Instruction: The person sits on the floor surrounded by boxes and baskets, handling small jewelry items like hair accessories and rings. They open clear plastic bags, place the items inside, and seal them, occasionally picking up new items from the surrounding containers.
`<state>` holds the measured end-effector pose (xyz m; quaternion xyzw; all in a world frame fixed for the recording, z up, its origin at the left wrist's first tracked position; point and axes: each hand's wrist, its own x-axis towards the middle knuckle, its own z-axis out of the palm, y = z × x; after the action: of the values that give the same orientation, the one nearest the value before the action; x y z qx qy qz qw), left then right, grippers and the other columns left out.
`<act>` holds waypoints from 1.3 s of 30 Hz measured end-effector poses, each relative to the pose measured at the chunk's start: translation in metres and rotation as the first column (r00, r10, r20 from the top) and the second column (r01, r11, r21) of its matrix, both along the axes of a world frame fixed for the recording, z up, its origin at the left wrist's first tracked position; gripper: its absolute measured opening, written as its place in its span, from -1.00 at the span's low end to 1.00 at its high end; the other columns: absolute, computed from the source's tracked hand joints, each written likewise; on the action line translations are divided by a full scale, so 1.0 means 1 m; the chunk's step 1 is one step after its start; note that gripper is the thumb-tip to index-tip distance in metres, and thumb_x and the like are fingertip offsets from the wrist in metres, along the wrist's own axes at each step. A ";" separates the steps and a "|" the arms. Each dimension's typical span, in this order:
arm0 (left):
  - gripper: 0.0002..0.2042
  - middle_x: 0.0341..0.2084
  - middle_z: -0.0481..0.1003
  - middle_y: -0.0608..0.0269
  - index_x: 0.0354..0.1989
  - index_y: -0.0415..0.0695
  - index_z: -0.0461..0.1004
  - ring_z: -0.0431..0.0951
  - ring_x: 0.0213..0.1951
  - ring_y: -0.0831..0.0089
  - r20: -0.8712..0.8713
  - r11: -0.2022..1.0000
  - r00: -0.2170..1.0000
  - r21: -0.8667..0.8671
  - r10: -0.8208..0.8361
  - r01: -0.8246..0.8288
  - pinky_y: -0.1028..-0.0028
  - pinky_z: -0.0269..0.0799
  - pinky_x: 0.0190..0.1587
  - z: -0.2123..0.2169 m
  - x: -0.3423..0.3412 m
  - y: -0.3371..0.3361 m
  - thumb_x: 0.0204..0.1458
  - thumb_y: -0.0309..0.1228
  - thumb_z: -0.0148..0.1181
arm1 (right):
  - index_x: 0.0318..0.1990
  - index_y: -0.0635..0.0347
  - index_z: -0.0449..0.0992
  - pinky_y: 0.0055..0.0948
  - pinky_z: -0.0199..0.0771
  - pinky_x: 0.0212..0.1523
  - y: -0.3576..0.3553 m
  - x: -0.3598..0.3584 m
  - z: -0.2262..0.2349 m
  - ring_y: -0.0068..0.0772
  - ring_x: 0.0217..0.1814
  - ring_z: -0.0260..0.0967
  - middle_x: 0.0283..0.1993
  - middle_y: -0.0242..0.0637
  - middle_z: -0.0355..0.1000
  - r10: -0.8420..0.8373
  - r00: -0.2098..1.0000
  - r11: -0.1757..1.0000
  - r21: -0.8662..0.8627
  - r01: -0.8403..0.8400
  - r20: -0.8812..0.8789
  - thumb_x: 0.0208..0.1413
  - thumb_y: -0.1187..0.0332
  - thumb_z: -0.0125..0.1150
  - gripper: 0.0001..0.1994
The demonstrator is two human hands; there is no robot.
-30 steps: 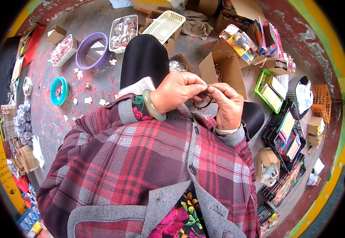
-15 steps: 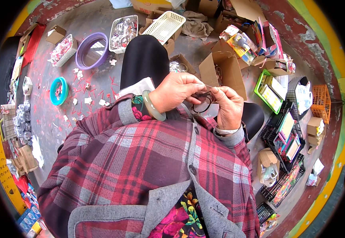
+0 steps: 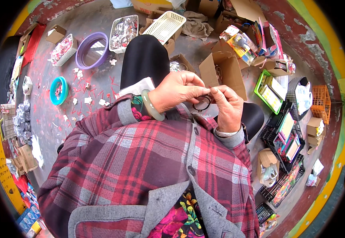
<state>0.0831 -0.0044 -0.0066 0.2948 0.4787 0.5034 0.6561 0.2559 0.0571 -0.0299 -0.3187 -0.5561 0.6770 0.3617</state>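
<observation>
Grey concrete floor [image 3: 101, 23] w/ red paper scraps and white bits strewn about; red-and-yellow painted edge curves round it. Person sits amid boxes and trays.

Vs. half a sec ago: hands sit in much the same spot over the lap, the dark ring still between them; it now hangs a bit lower under the fingertips.

Left hand [image 3: 176, 93] and right hand [image 3: 228, 107] meet, fingers narrow, pinching a thin black ring [image 3: 202, 104] from both sides, just above the knees.

Count: 1 purple hoop [image 3: 91, 49], 1 teal ring [image 3: 58, 90], 1 white basket [image 3: 164, 25], 1 open cardboard box [image 3: 224, 71], 1 green tray [image 3: 267, 89], 1 orange crate [image 3: 320, 103], 1 pale bangle [image 3: 150, 106] on left wrist.
</observation>
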 end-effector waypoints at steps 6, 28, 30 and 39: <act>-0.88 -0.50 0.50 0.29 -0.35 -0.27 0.49 0.49 -0.51 0.63 -0.051 0.999 0.999 0.043 -0.002 0.004 0.67 0.45 -0.46 -0.006 -0.003 -0.004 -0.01 -0.47 0.18 | -0.37 0.36 0.52 -0.66 0.32 -0.30 -0.003 -0.003 0.009 -0.64 -0.34 0.32 -0.39 -0.36 0.44 0.061 0.997 0.998 0.013 -0.061 0.047 0.00 0.53 0.18 -0.93; -0.87 -0.42 0.54 0.18 -0.31 -0.26 0.46 0.56 -0.34 0.50 -0.282 0.961 0.919 0.113 0.274 -0.251 0.65 0.45 -0.40 0.027 -0.077 -0.042 0.04 -0.46 0.10 | -0.34 0.29 0.50 -0.69 0.29 -0.58 0.040 -0.040 -0.053 -0.72 -0.54 0.32 -0.52 -0.43 0.40 -0.035 0.944 0.993 -0.096 0.070 0.328 0.02 0.46 0.12 -0.90; -0.87 -0.42 0.54 0.17 -0.31 -0.24 0.46 0.56 -0.33 0.48 -0.284 0.956 0.913 0.096 0.293 -0.277 0.65 0.44 -0.40 0.023 -0.082 -0.046 0.04 -0.44 0.11 | -0.37 0.26 0.51 -0.59 0.34 -0.54 0.049 -0.051 -0.081 -0.59 -0.55 0.37 -0.54 -0.33 0.43 -0.058 0.874 0.998 0.022 0.054 0.483 -0.03 0.44 0.13 -0.90; -0.88 -0.43 0.54 0.19 -0.32 -0.22 0.46 0.56 -0.34 0.49 -0.233 0.935 0.912 -0.026 0.339 -0.354 0.64 0.43 -0.39 -0.005 -0.096 -0.066 0.04 -0.43 0.10 | -0.47 0.21 0.49 -0.23 0.40 -0.30 0.068 -0.102 -0.152 -0.03 -0.34 0.43 -0.46 -0.08 0.45 -0.230 0.720 0.949 0.316 0.016 0.655 -0.12 0.40 0.08 -0.90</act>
<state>-0.0132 -0.0704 -0.0116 0.2377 0.6111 0.5588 0.5077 0.1544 0.1255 -0.1816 -0.5257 -0.7197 0.3975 0.2184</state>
